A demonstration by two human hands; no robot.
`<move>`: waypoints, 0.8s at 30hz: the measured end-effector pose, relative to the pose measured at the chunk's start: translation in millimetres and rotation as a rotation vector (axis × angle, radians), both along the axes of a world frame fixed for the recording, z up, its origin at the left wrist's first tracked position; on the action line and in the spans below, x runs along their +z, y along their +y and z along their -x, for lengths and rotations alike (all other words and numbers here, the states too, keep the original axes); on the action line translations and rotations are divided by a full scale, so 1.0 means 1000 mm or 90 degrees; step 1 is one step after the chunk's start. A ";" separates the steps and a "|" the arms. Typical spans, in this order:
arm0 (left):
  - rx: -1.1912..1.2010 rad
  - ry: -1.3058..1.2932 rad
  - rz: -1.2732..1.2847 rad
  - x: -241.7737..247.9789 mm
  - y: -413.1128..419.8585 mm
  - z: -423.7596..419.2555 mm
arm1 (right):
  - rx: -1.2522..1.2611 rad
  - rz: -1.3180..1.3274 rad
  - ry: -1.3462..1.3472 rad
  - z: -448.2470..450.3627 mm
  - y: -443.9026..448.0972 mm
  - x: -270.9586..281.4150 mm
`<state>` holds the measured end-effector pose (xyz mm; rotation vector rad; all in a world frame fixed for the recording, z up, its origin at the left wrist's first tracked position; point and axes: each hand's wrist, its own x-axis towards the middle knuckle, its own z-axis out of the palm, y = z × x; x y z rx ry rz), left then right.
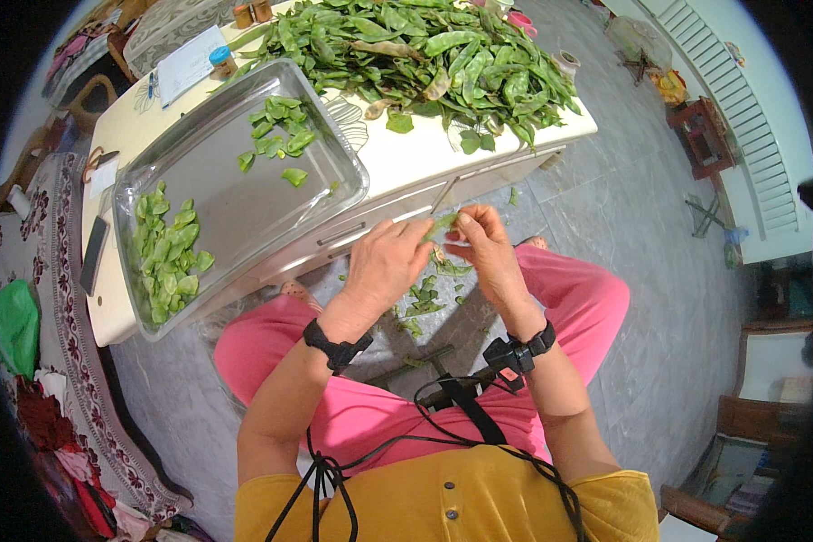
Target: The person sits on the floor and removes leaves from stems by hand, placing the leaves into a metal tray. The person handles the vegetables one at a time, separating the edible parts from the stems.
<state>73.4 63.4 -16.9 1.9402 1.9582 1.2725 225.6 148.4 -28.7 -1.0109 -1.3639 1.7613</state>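
Observation:
Between my two hands, above the floor and just off the table's front edge, is a flat green bean pod. My left hand grips its left end from above. At the other end, the thumb and fingers of my right hand pinch the pod's tip. A large metal tray sits to the left on the table. Broken pod pieces are heaped in its near left corner, and a looser group of pieces lies towards its far right. Behind the hands, a big pile of whole flat bean pods covers the table's back.
Pod scraps litter the grey tiled floor between my legs. The cream table also bears a blue-lidded jar, papers and a dark phone-like slab. A patterned cloth-covered seat stands at left. Black cables cross my lap.

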 end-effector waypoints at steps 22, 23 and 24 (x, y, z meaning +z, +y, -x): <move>-0.036 0.113 0.077 -0.011 -0.004 0.001 | 0.149 -0.282 -0.288 0.017 -0.012 0.013; -0.013 0.120 0.055 -0.011 -0.003 0.000 | 0.145 -0.218 -0.274 0.018 -0.011 0.011; 0.009 0.123 0.030 -0.010 -0.002 0.000 | 0.144 -0.192 -0.232 0.019 -0.008 0.011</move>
